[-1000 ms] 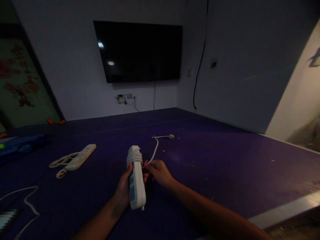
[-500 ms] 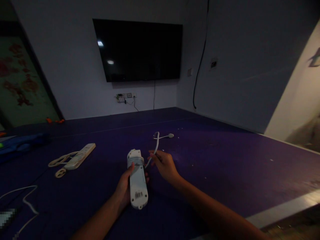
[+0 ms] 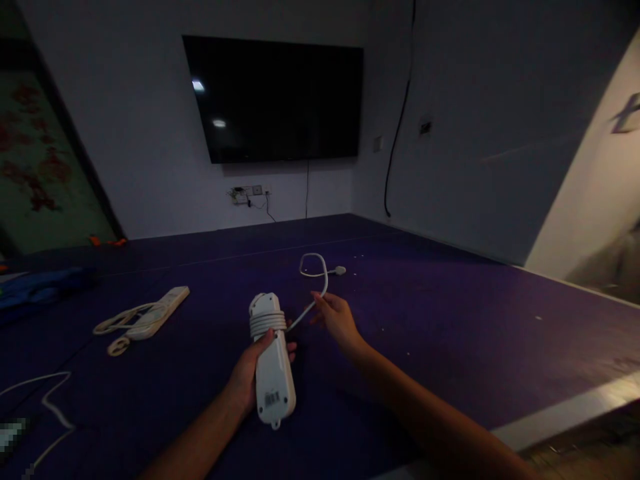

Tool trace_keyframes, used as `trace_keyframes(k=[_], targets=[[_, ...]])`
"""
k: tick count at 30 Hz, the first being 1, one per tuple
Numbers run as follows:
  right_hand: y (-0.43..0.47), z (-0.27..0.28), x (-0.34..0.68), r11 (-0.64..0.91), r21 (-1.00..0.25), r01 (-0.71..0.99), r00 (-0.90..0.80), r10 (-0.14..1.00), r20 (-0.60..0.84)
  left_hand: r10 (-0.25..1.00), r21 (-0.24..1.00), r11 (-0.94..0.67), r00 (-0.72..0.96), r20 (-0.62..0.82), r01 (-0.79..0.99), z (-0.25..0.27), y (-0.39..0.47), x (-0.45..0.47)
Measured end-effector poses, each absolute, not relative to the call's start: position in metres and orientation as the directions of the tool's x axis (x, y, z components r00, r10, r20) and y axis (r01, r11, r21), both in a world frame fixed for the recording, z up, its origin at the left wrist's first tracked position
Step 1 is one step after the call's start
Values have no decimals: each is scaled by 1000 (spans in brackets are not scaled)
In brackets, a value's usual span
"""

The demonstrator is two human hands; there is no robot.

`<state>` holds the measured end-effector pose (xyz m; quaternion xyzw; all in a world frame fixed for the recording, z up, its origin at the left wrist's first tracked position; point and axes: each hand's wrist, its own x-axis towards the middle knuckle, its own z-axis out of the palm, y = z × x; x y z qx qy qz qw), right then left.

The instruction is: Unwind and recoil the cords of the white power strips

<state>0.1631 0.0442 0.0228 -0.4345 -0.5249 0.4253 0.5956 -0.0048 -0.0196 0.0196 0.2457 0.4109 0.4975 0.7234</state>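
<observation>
Dim wall (image 3: 150, 133), mounted black television (image 3: 280, 100)

The long white plastic power strip (image 3: 273, 373) bears a black-striped rectangular barcode (image 3: 273, 399); its slender cord (image 3: 326, 280) is white; the dim, broad, flat surface (image 3: 440, 313) seems purple.

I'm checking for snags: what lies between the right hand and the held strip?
In the head view, a stretch of cord, with left fingertips just below it against the held strip; purple surface shows behind.
</observation>
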Motion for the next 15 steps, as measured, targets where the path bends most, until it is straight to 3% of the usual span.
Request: trace_keyframes(k=[3, 6, 10, 15], targets=[[51, 17, 167, 81, -996, 43, 33, 996, 83, 931, 770, 352, 118, -344, -532, 25, -22, -3], [54, 10, 168, 21, -983, 181, -6, 1000, 20, 934, 767, 347, 121, -337, -540, 27, -22, -3], [57, 1, 168, 96, -887, 451, -14, 995, 101, 936, 770, 347, 141, -323, -535, 26, -21, -3], [62, -1, 170, 138, -792, 595, 14, 983, 182, 920, 757, 392, 200, -338, -522, 23, -22, 0]])
